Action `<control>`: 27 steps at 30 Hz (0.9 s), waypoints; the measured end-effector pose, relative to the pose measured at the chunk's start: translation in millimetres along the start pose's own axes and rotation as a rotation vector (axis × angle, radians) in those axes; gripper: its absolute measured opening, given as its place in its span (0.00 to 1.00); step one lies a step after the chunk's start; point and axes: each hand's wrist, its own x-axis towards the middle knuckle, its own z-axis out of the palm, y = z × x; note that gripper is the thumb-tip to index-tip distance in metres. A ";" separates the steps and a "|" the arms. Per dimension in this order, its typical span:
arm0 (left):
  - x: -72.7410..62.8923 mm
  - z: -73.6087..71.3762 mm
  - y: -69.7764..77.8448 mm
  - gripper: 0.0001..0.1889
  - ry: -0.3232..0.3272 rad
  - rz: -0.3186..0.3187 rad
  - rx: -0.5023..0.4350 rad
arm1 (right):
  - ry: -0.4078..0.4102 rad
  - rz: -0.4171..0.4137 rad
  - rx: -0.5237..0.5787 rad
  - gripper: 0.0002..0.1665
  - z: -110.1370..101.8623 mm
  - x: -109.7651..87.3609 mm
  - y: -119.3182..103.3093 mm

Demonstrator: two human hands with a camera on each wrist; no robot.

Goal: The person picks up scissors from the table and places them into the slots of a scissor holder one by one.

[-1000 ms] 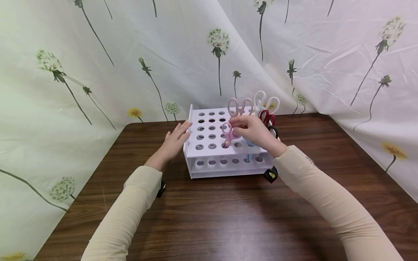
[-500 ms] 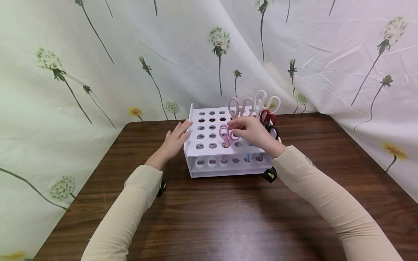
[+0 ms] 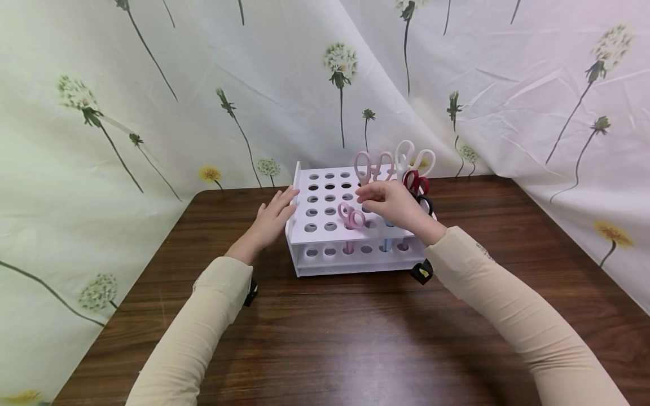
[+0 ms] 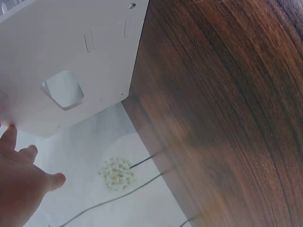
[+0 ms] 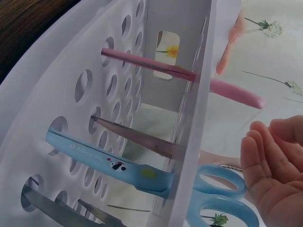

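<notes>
Small pink scissors [image 3: 351, 216] stand handles-up in a front-row hole of a white two-tier rack [image 3: 321, 237], tilted a little. Their pink-covered blades [image 5: 147, 63] pass down through both tiers in the right wrist view. My right hand [image 3: 394, 204] hovers just behind and right of them, its fingers loosely bent and holding nothing. Light-blue scissors [image 5: 109, 158] stand in the rack beneath that hand, their handles close to its fingers in the right wrist view. My left hand [image 3: 271, 220] lies with spread fingers against the rack's left side panel [image 4: 94, 52].
Pale-pink scissors [image 3: 374, 168], white scissors [image 3: 406, 160], red scissors [image 3: 416, 181] and black-handled scissors [image 3: 426, 206] stand at the rack's back and right. The rack sits on a dark wooden table [image 3: 325, 332] before a flower-printed cloth [image 3: 284, 84].
The small pink scissors have dropped deeper into their hole and turned, their handles now leaning right. My right hand has let go of them and hardly moved. My left hand has stayed put.
</notes>
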 end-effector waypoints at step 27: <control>11.8 -21.9 7.3 0.29 -0.120 -0.004 0.164 | 0.069 0.011 -0.059 0.17 -33.0 6.6 -14.8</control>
